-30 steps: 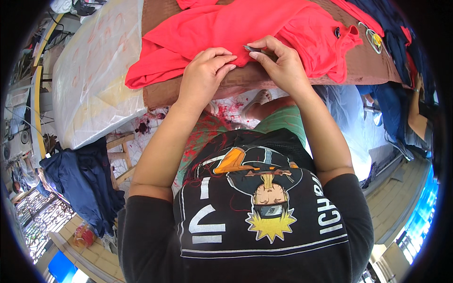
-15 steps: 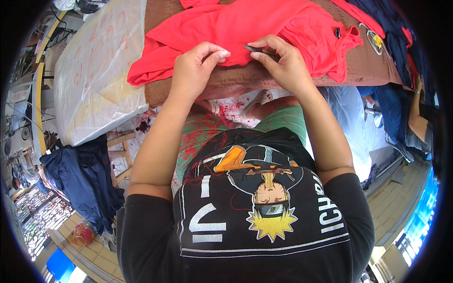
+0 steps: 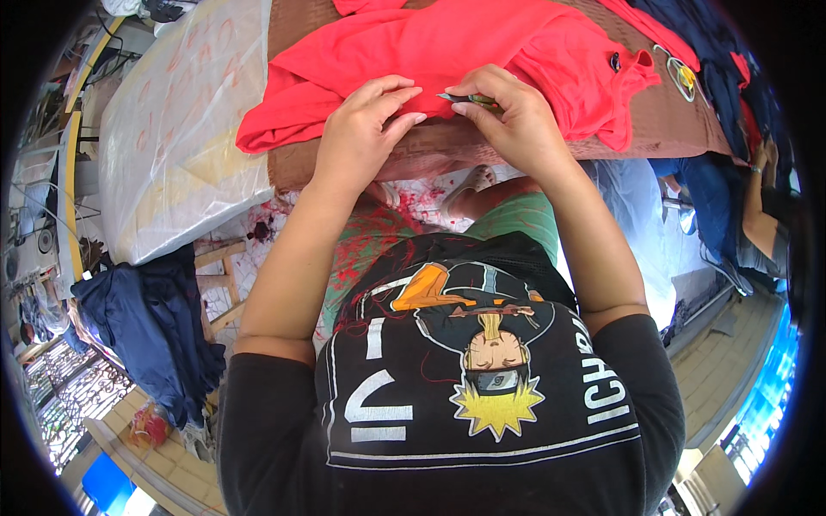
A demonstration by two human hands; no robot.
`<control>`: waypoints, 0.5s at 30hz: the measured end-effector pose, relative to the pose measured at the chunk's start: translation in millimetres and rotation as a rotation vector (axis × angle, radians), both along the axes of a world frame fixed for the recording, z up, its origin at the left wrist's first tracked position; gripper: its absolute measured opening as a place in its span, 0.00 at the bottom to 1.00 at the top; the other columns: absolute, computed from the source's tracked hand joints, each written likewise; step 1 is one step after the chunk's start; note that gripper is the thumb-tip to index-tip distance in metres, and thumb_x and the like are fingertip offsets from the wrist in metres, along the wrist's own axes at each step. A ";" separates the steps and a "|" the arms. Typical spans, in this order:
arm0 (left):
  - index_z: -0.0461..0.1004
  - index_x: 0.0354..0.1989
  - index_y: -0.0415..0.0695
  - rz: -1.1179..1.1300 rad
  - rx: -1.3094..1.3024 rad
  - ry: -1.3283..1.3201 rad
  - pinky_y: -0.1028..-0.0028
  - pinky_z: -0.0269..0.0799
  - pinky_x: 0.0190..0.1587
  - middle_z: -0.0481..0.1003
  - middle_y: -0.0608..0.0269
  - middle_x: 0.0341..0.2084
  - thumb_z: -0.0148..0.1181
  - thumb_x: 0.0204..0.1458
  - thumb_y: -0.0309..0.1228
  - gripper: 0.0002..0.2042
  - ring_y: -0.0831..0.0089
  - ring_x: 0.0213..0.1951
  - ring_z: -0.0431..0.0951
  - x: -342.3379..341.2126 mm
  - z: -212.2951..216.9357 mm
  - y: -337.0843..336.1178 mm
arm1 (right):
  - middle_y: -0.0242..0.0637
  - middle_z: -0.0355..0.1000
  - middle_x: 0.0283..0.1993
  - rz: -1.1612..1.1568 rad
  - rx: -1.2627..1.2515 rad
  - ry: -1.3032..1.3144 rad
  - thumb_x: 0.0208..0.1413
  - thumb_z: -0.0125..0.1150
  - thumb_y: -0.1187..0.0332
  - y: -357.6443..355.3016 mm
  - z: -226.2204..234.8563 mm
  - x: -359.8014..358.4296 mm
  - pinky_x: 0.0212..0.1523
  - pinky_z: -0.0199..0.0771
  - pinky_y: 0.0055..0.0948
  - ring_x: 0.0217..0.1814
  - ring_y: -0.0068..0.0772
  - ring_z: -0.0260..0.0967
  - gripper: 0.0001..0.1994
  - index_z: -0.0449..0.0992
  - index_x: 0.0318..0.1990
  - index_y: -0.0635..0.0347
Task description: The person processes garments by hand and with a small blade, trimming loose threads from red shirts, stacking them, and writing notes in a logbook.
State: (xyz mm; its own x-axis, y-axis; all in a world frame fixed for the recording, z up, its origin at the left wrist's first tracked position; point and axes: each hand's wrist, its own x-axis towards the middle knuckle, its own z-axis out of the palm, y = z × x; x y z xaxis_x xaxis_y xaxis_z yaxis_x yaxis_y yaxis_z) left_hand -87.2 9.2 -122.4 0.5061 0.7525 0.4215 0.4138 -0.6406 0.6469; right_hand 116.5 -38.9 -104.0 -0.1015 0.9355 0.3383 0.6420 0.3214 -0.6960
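A bright red garment (image 3: 379, 56) lies bunched over a brown cloth-covered table (image 3: 297, 168) in front of me. My left hand (image 3: 370, 120) rests at the garment's near edge, thumb and fingers apart, with nothing visible between them. Facing it, my right hand (image 3: 512, 112) is closed around small thread snips (image 3: 482, 101). Their pointed metal tip sticks out toward the left hand, over the red cloth. Most of the snips' body is hidden by my fingers.
A plastic-wrapped block (image 3: 189, 129) adjoins the table at left. Dark blue cloth (image 3: 155, 327) hangs below it. A looped pale cord (image 3: 684, 77) lies at the table's right, near more dark cloth. Another person's arm (image 3: 757, 202) shows at far right. Red thread scraps litter the floor.
My left thumb and fingertips, pinched together before, have parted. The snips have shifted slightly left in my right hand and show more of their body. The garment has barely moved.
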 end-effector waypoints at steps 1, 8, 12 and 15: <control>0.78 0.40 0.42 -0.006 0.035 0.016 0.74 0.73 0.41 0.76 0.62 0.40 0.65 0.45 0.26 0.12 0.70 0.37 0.78 1.7 -3.9 1.5 | 0.36 0.72 0.35 -0.005 -0.009 -0.009 0.48 0.62 0.70 -0.3 0.1 -0.6 0.38 0.71 0.34 0.39 0.42 0.71 0.07 0.76 0.37 0.55; 0.79 0.35 0.43 -0.037 0.117 0.003 0.73 0.73 0.38 0.78 0.63 0.31 0.65 0.45 0.28 0.08 0.69 0.34 0.78 8.6 -5.8 -0.2 | 0.37 0.72 0.35 -0.006 -0.023 0.014 0.48 0.62 0.70 1.5 -5.6 -1.1 0.39 0.71 0.35 0.39 0.42 0.72 0.07 0.76 0.37 0.56; 0.78 0.35 0.43 0.015 -0.046 0.055 0.75 0.73 0.36 0.78 0.62 0.27 0.62 0.49 0.30 0.07 0.70 0.30 0.78 8.8 -2.2 1.1 | 0.39 0.74 0.34 0.012 -0.046 0.040 0.49 0.61 0.70 3.2 -6.7 -0.8 0.39 0.71 0.35 0.38 0.42 0.72 0.07 0.76 0.36 0.58; 0.78 0.36 0.42 0.027 -0.210 0.038 0.76 0.73 0.35 0.79 0.62 0.26 0.60 0.51 0.31 0.07 0.74 0.29 0.78 8.7 -4.6 7.3 | 0.40 0.75 0.34 0.028 -0.066 0.006 0.49 0.61 0.70 5.3 -7.1 1.4 0.39 0.71 0.35 0.38 0.43 0.73 0.07 0.76 0.37 0.58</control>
State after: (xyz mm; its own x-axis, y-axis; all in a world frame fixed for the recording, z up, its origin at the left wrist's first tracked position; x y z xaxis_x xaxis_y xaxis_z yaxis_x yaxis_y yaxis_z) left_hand -78.5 16.5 -127.0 0.4968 0.8353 0.2356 0.4554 -0.4820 0.7485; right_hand 117.9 -33.6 -111.1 -0.1257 0.9528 0.2765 0.6291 0.2920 -0.7204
